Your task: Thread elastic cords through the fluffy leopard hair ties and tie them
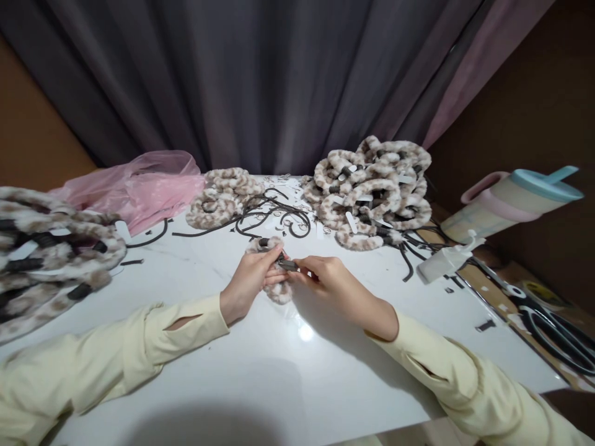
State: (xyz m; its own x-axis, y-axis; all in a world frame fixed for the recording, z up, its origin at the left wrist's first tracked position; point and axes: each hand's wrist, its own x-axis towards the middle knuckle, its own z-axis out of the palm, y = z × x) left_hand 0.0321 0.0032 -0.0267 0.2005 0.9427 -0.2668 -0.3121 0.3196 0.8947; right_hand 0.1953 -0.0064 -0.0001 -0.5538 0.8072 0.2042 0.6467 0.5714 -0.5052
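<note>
In the middle of the table, a fluffy white-and-brown spotted cord loop (279, 293) is gripped by my left hand (247, 280), thumb on top and fingers beneath it. My right hand (335, 286) pinches a short, dark grey strip (289, 265) against the loop's near side, with thumb and fingertips closed. Whether that strip is tubing or tape is too small to tell. The loop also has a black section near its top. Part of it is hidden behind my left fingers.
Piles of similar fluffy loops lie at left (41, 266), centre back (218, 201) and right (376, 186). Black cords (274, 214), a pink plastic bag (153, 186), a small white squeeze bottle (444, 263), scissors (553, 328) and a lidded tumbler (502, 207) surround the workspace.
</note>
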